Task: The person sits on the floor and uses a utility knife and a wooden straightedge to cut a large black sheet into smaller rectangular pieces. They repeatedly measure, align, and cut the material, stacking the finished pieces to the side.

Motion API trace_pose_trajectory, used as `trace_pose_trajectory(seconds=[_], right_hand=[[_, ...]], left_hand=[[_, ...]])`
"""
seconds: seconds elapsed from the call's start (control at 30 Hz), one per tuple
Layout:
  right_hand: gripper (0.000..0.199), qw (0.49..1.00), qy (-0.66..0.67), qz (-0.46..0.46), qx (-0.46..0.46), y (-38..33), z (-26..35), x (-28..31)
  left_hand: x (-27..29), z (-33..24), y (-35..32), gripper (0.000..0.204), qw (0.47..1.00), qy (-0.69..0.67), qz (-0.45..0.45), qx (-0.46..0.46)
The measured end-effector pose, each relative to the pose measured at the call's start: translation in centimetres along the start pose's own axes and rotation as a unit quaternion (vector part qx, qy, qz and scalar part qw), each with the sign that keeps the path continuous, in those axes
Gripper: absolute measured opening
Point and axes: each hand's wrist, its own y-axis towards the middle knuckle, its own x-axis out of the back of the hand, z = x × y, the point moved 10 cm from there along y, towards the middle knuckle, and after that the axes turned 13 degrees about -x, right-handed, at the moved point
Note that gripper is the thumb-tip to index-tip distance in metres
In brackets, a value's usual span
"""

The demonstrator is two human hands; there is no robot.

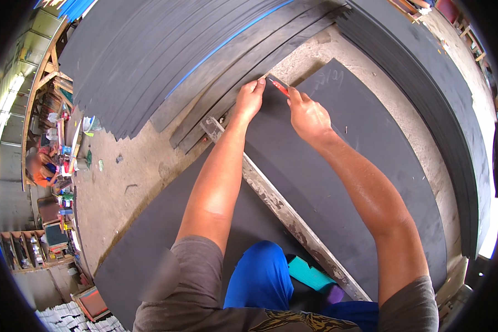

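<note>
Blue-trousered knees (260, 276) sit at six o'clock. Both arms reach toward twelve over a dark foam sheet (371, 166) on the concrete floor (127, 177). Left hand (250, 98) presses flat, pinning a metal straightedge (282, 213) as a guide. Right hand (309, 115) grips a red knife (279, 86) at the sheet's far edge. Stacked strips (166, 61) crowd beyond; bare floor opens at nine.

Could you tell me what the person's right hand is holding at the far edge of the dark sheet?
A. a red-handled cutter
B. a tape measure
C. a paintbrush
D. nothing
A: the right hand grips a slim red-handled cutter at the far edge of the dark sheet, beside the left hand.
</note>
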Motion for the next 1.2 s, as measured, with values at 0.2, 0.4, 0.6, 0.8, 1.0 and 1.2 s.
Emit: trace_pose_trajectory(seconds=[0.2,0.4,0.6,0.8,1.0,1.2], right_hand=[[0.035,1.0,-0.021,0.004,-0.002,0.0,0.4,-0.2],[0.041,0.993,-0.109,0.041,-0.003,-0.1,1.1,-0.1],[0.034,0.987,-0.134,0.086,-0.022,-2.6,-0.3,1.2],[0.047,0.984,-0.15,0.084,-0.056,-7.2,-6.8,1.7],[0.06,0.994,-0.102,0.027,0.028,-7.0,-3.4,2.5],[0.042,0.996,-0.066,-0.036,0.047,-3.8,2.0,2.3]], left_hand=[[0.4,1.3,0.2,0.049,0.995,-0.069,-0.054,-0.042],[0.8,-0.5,-0.6,0.05,0.997,-0.053,-0.051,-0.03],[1.2,-1.3,-0.8,0.053,0.999,-0.007,-0.041,-0.034],[1.2,-1.9,-1.1,0.054,0.994,0.008,-0.07,-0.081],[1.3,-2.1,-1.9,0.047,0.993,-0.047,-0.085,-0.061],[1.4,-2.2,-2.3,0.045,0.994,-0.069,-0.078,-0.026]])
